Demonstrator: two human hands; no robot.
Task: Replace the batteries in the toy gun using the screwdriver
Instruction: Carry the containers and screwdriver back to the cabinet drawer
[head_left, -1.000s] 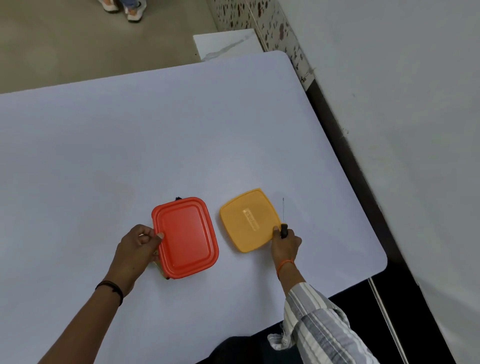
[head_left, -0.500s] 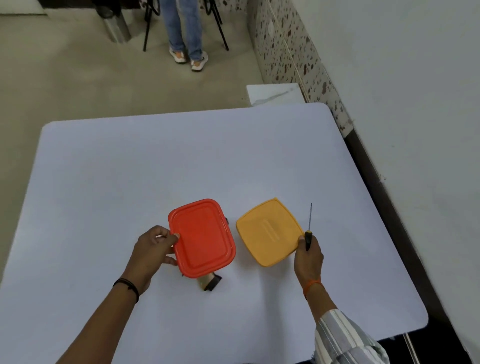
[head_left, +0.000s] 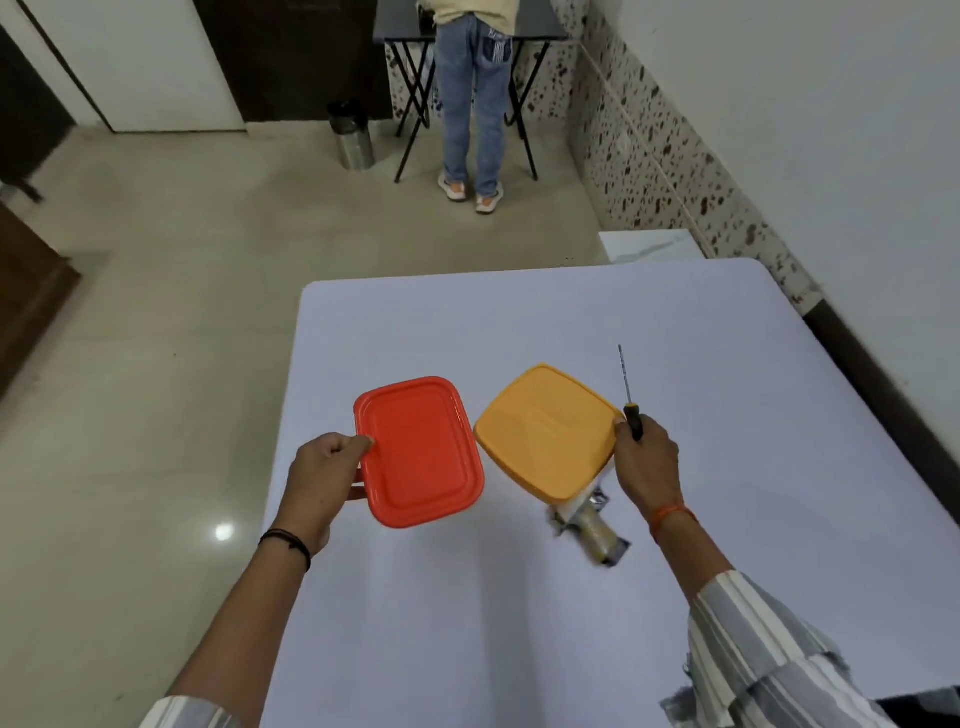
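Over the white table (head_left: 675, 322), both hands are raised, each with a lid. Left hand (head_left: 322, 480): fingers curled round the left edge of the red lid (head_left: 421, 452), thumb on top near the rim. Lid is rectangular with rounded corners, held roughly flat and clear of the table, part of it hanging past the table's left edge over the floor.

Right hand (head_left: 647, 467): grip closed on two things at once. Thumb presses the right edge of the yellow lid (head_left: 545, 428); the fingers wrap the black handle of the screwdriver (head_left: 629, 402). Thin shaft points up and away from the person, tip well above the hand. Yellow lid is tilted, with one corner toward the far side; its left corner sits just beside the red lid, and whether they touch cannot be told.

Below the near edge of the yellow lid, a blurred object (head_left: 589, 522) shows, white and yellowish with a dark end. It may be the toy gun, but the blur makes that uncertain; whether it lies on the table or is in the air cannot be told.

Left wrist carries a black band (head_left: 288, 543), right wrist an orange thread (head_left: 670, 517). Striped sleeve (head_left: 753, 654) on the right forearm.

Far side of the room: a person (head_left: 475, 98) in jeans stands facing a dark folding table, a steel bin (head_left: 353, 135) to the left of them on the tiled floor.
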